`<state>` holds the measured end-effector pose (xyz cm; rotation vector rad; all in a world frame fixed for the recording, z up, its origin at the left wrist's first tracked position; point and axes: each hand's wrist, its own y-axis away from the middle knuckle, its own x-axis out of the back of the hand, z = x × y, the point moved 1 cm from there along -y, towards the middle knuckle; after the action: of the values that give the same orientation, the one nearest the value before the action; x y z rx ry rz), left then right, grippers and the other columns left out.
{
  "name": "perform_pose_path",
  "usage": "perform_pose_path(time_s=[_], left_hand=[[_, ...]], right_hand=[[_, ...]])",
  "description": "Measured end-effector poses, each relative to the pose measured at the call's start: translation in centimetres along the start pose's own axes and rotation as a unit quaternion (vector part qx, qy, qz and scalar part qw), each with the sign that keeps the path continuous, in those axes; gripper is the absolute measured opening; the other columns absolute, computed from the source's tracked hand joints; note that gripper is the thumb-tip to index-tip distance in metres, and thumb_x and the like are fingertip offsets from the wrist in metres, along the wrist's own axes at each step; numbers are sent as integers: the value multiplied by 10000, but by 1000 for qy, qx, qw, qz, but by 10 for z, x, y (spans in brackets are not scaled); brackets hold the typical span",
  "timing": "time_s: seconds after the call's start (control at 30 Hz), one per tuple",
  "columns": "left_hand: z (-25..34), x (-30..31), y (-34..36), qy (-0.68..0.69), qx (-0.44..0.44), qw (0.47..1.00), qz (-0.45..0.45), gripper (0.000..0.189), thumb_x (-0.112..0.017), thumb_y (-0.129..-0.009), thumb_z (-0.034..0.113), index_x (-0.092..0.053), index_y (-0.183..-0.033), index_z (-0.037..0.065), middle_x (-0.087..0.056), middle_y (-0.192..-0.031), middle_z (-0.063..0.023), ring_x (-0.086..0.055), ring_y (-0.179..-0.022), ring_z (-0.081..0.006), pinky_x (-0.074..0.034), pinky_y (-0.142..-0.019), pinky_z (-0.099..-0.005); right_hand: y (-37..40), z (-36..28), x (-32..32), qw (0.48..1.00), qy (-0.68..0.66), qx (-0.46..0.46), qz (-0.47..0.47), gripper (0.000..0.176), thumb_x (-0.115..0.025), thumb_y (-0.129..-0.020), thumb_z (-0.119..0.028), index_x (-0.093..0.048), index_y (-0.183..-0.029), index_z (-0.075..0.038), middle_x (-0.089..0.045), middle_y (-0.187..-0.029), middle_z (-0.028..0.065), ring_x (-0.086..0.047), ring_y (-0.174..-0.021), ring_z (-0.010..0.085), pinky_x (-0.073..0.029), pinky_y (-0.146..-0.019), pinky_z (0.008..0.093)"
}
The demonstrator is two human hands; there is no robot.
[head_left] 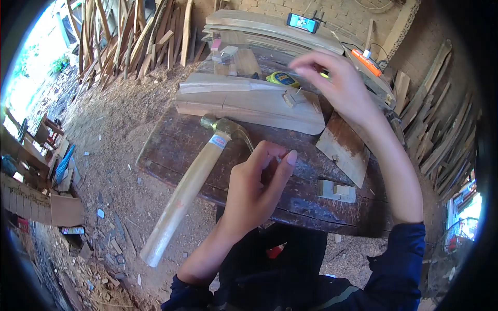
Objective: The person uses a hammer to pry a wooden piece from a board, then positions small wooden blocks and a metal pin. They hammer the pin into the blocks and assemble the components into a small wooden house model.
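My left hand (254, 189) is raised over the near part of the dark wooden table, thumb and forefinger drawn together; whatever they pinch, if anything, is too small to make out. Beside it lies a claw hammer (194, 179), its handle sticking out past the table's edge. My right hand (337, 85) hovers farther back with fingers and thumb apart, nothing visibly held. Just left of its fingertips sits a yellow tape measure (282, 79). A long shaped board (254, 109) lies between the hammer and the tape measure, with a small wooden piece (293, 97) on it.
A small wooden block (336, 191) and a flat board (343, 147) lie on the table (306, 207) at right. Behind are stacked planks (259, 23), a phone (303, 23) and an orange-labelled item (367, 63). Wood strips (124, 41) lean on the wall; shavings cover the floor.
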<state>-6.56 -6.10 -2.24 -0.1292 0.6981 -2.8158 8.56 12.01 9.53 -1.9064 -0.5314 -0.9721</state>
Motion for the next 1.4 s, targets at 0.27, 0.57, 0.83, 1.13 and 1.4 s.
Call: perform_pose_path(time_s=[0.27,0.57,0.83,1.13,1.4], left_hand=[[1,-9,2,-47,16,999,2,137,-734,-1020,130,-659,-964,30,-440,-569,13,-371,-546,-41,-309,-525,-259],[7,-26,4,-92,16,993,-77,71,-789,-953,47,-726,-977,26,-452,-593,59,-381,-578,-11,-306,-558,-218],[25,-59,-1,-177,-75,972,-138,139,-798,-869,-18,-769,-997,30,-669,-831,-37,-589,-688,-118,-477,-635,-266],[28,-80,-11,-150,-82,974,-147,189,-773,-871,-46,-788,-1046,23,-790,-984,-96,-772,-906,-193,-579,-783,-295],[25,-82,-13,-136,-54,977,-153,239,-781,-853,-66,-812,-1065,41,-792,-917,-96,-759,-809,-151,-562,-718,-261]], right_hand=[[102,-16,42,995,-12,-97,-32,211,-755,-961,-173,-757,-1146,-71,-758,-1011,82,-720,-898,203,-561,-839,346],[186,-6,64,958,-184,-206,-79,139,-819,-918,-116,-800,-1030,-36,-779,-959,19,-705,-890,96,-541,-833,269],[210,-1,54,912,-308,-269,-42,190,-791,-943,-105,-815,-1128,-67,-789,-1014,27,-716,-910,89,-556,-827,260],[216,0,51,927,-313,-207,1,200,-782,-950,-100,-818,-1146,-88,-780,-1032,41,-728,-893,116,-565,-765,271],[217,-3,46,905,-352,-236,28,170,-836,-882,-20,-805,-1049,-35,-790,-990,49,-751,-932,124,-567,-781,259]])
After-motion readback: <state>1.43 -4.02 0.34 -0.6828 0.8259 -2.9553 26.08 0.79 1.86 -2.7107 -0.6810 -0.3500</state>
